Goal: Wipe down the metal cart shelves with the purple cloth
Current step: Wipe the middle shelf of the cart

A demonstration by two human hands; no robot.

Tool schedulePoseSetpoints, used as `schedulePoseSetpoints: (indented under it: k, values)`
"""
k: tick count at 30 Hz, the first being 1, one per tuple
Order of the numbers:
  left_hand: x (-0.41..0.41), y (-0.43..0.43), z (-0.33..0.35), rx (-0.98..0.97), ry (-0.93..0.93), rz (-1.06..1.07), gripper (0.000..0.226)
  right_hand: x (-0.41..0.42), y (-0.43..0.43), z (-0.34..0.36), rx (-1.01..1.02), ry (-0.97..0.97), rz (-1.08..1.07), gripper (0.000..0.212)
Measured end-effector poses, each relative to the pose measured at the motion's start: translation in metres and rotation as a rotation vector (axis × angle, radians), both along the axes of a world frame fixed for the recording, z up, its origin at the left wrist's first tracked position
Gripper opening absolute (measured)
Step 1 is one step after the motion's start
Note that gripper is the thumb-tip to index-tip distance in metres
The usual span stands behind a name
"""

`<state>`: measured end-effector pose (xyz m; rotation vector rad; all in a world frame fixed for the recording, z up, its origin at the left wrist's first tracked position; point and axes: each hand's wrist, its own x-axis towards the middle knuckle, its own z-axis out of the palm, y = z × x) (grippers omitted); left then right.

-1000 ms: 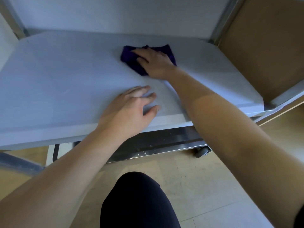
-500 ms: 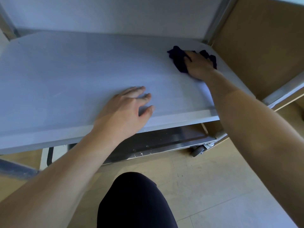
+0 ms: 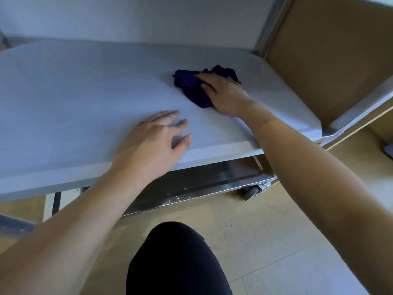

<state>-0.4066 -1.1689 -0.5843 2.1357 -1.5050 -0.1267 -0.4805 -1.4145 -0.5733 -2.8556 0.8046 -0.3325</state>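
The metal cart shelf [image 3: 74, 99] is a flat, pale grey sheet that fills the upper half of the view. A crumpled purple cloth [image 3: 191, 86] lies on its right half. My right hand [image 3: 223, 92] presses flat on the cloth, fingers pointing left, covering its right part. My left hand [image 3: 153, 141] rests palm down on the bare shelf near the front edge, fingers spread, holding nothing. A lower shelf [image 3: 202, 186] of dark shiny metal shows beneath the front edge.
A metal corner post [image 3: 270, 24] rises at the shelf's back right. A brown panel [image 3: 329, 50] stands to the right of it. A caster wheel [image 3: 253, 191] sits on the tan floor. My dark-clothed knee [image 3: 176, 258] is at the bottom centre.
My right hand has slid the cloth back leftward and nearer from the far right corner of the shelf. One second ago it was further left. The left hand has stayed planted.
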Motion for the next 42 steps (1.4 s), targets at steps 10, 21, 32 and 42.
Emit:
schedulePoseSetpoints:
  k: [10, 21, 32, 42]
  values:
    - [0.002, 0.000, -0.002, -0.018, -0.024, -0.018, 0.050, -0.033, -0.085, 0.005, 0.008, 0.055, -0.284, 0.043]
    - [0.004, 0.000, -0.003, -0.021, -0.047, -0.034, 0.055, 0.000, -0.147, 0.008, 0.092, 0.059, -0.358, 0.049]
    - [0.006, -0.003, -0.004, 0.001, -0.074, -0.031, 0.056, 0.055, -0.137, 0.008, 0.128, 0.050, -0.223, 0.050]
    - [0.003, -0.001, -0.003, -0.023, -0.029, -0.012, 0.055, 0.028, -0.029, -0.005, 0.040, 0.016, 0.218, 0.049]
